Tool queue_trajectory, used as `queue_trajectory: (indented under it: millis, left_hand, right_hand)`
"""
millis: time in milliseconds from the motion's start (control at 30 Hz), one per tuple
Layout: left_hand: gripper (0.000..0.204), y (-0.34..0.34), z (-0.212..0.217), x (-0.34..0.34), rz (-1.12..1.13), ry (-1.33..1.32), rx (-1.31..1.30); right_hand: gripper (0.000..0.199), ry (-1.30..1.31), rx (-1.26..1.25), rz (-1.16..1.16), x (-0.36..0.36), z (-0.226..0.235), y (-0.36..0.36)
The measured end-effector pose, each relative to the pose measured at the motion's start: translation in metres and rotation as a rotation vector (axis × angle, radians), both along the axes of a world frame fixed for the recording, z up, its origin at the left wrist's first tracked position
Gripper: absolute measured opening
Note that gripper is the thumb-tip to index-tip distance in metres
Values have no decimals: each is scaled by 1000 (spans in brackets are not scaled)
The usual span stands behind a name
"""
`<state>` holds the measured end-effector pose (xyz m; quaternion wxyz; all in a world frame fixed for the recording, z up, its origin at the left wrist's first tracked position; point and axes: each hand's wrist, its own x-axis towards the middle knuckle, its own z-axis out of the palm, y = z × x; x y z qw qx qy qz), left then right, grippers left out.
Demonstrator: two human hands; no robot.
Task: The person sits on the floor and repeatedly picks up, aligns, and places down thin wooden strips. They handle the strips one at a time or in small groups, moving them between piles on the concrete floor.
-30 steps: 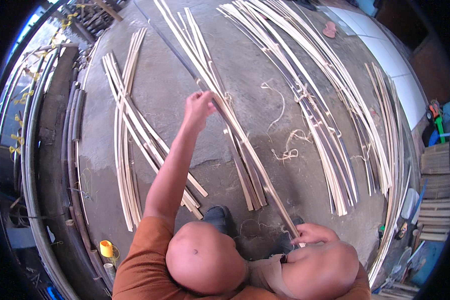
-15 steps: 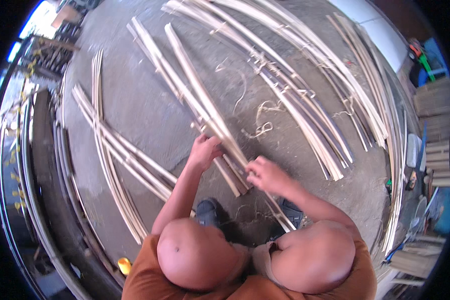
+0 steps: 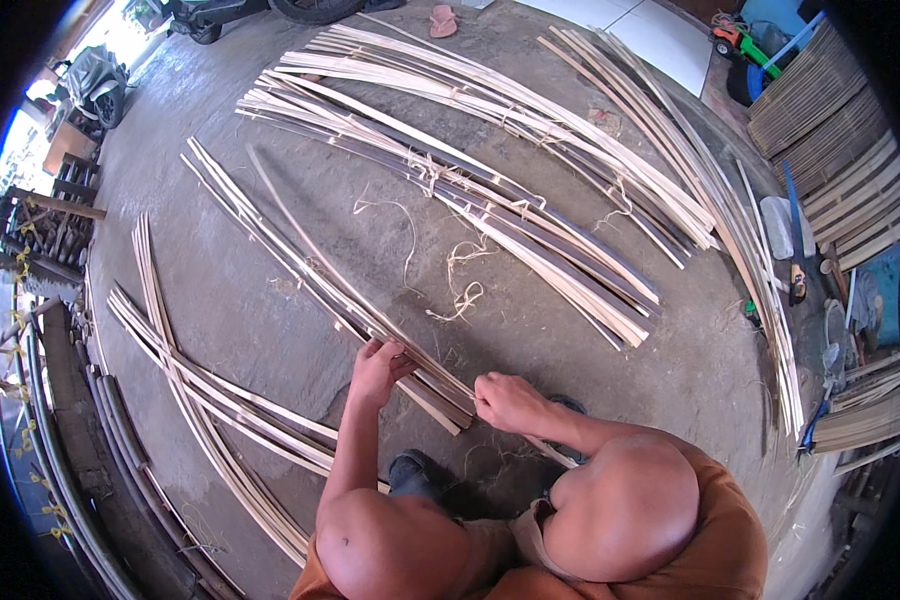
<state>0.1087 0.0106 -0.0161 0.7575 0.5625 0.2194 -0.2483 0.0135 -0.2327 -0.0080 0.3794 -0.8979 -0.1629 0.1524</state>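
My left hand [image 3: 378, 368] is curled round the near end of a bundle of bamboo strips [image 3: 300, 262], and my right hand [image 3: 508, 402] pinches the same bundle's tips just beside it, lower centre of the frame. I judge I'm gathering and evening the ends; squaring them calls for a firm, level grip. The bundle runs toward the upper left. Loose twine [image 3: 460, 290] lies centre, a larger tied pile of strips [image 3: 490, 190] upper centre, crossed strips [image 3: 200, 390] lower left. My knees crowd the bottom edge.
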Motion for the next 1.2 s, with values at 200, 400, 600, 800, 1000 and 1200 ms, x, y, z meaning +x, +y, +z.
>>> queue_trajectory:
  millis: [200,400,600,800,1000,1200]
  left_hand:
    - [34,15,-10,1,-58,-57,148]
    - [23,8,-1,0,52,-51,-58]
    - [18,10,-10,-2,138,-72,-90]
    - [13,12,-18,-6,170,-45,-245]
    - [15,8,-14,-3,242,-66,-126]
    - [17,12,-31,0,332,-97,-86]
  right_hand:
    - [12,-24,-266,51,3,17,17]
    - [14,-129,-203,-34,-3,17,20]
    - [14,-89,128,-194,-1,-15,14]
    - [13,142,432,-180,-5,-42,5]
    - [16,13,299,-229,5,-5,13]
    - [20,881,1414,-530,-6,-64,9]
